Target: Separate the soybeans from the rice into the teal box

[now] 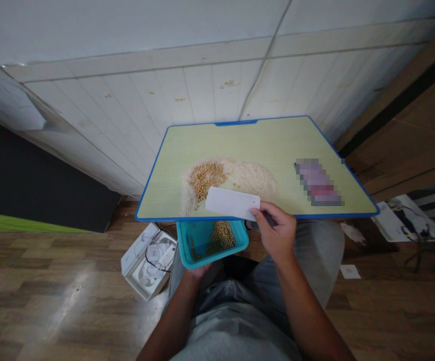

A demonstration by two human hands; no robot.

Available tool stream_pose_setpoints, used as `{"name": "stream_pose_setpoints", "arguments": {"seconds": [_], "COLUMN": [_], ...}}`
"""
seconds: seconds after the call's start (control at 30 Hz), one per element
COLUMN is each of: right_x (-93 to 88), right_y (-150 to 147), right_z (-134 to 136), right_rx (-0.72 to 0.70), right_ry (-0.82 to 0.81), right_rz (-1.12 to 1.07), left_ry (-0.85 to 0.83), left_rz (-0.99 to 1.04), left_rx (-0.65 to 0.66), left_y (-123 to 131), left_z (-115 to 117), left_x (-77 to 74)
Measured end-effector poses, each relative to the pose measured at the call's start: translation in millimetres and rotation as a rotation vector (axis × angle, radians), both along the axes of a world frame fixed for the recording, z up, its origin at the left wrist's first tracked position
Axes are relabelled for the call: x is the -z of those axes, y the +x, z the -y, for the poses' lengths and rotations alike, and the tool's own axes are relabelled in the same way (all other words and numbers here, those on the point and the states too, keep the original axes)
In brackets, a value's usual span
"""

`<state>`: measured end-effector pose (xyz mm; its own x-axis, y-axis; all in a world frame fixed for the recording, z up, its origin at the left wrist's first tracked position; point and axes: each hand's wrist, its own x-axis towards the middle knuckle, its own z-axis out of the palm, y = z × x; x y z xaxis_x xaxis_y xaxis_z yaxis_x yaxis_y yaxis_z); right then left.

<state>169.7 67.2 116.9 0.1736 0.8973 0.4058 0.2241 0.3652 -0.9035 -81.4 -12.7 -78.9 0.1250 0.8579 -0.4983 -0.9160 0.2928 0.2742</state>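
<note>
**A:** What's in the teal plastic tray point(198, 238)?

**B:** Round yellow soybeans point(221, 238), and it's just below the green-topped, blue-rimmed desk point(277, 145). More sit on a mound of pale rice point(247, 178) up top.

**A:** Grips?

**B:** Right grip point(273, 233) clamped on a flat white plastic card point(232, 203), by the mound. Left grip point(199, 271) is under the tray, can't tell if it's closed.

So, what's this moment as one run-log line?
right hand: white card | left hand: under teal tray | tray: yellow beans | green board: pale grains
</note>
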Motion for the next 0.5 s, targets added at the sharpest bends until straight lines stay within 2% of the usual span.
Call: {"name": "stream_pose_setpoints", "arguments": {"seconds": [0.23,0.5], "right_x": [0.5,12.8], "right_y": [-7,13], "right_z": [7,1], "right_rx": [-0.055,0.205], "right_ry": [0.004,0.032], "right_rz": [0.053,0.064], "left_ry": [-0.092,-0.115], "left_rz": [-0.024,-0.051], "left_rx": [-0.002,-0.040], "left_y": [2,1], "left_z": [0,2], "left_x": [5.0,13.8]}}
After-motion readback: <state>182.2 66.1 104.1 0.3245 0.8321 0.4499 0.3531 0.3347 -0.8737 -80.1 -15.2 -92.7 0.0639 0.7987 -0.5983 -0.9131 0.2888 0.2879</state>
